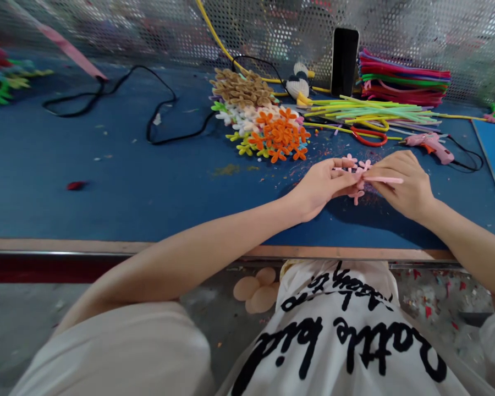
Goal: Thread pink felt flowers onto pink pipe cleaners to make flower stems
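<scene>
Both hands meet over the blue table near its front edge. My left hand [324, 184] is closed, its thumb and fingers pinching a pink pipe-cleaner flower piece [357, 197] with several small looped blossoms. Against it, my right hand [406, 184] is closed on a pink pipe cleaner [385, 180], whose free end sticks out to the right. The fingers partly cover where the two pink parts meet. Just beyond the hands lies a heap of orange pipe-cleaner flowers [282, 135], with brown flowers [245, 88] piled behind it.
Behind the hands lie red-handled scissors [370, 137], a pink glue gun [431, 146] and loose yellow and green pipe cleaners [367, 111]. A phone [345, 62] stands beside a colourful pipe-cleaner bundle [406, 80]. A black cord [160, 102] crosses the left side. Perforated metal mesh [268, 27] borders the back.
</scene>
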`<state>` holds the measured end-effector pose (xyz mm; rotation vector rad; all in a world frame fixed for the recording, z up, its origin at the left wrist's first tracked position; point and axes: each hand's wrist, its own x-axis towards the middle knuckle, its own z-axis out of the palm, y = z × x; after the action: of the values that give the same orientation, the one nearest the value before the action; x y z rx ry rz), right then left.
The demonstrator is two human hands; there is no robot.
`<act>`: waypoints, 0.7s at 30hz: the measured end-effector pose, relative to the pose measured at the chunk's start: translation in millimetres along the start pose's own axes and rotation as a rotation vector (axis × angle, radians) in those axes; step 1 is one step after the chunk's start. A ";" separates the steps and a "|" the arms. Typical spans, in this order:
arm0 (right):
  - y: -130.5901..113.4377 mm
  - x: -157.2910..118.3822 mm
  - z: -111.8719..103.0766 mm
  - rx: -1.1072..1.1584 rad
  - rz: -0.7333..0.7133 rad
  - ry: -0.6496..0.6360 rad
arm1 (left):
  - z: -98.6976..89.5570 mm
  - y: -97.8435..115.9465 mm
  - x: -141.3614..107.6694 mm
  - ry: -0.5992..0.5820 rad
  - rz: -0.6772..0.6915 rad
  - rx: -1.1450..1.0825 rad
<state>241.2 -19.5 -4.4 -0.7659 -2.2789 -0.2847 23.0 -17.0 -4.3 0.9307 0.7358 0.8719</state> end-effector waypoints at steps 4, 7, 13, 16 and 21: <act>-8.3 0.9 0.4 0.025 0.049 0.024 | -5.9 -4.4 2.5 0.014 0.198 0.126; -21.8 5.4 -2.8 0.184 0.314 0.036 | -9.1 -3.7 1.9 0.026 0.374 0.312; -31.4 11.4 -1.9 0.906 1.047 -0.045 | -10.5 0.6 -5.9 0.010 0.589 0.585; -27.9 11.5 -1.7 0.827 0.995 -0.034 | -10.3 1.5 -5.5 0.021 0.542 0.576; -14.0 9.0 -6.6 0.254 0.446 -0.038 | -5.6 3.4 1.9 0.036 0.052 0.179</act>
<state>231.3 -29.4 6.9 -1.1159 -2.0555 0.2227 18.1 -12.2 -3.9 1.0987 0.8338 0.8801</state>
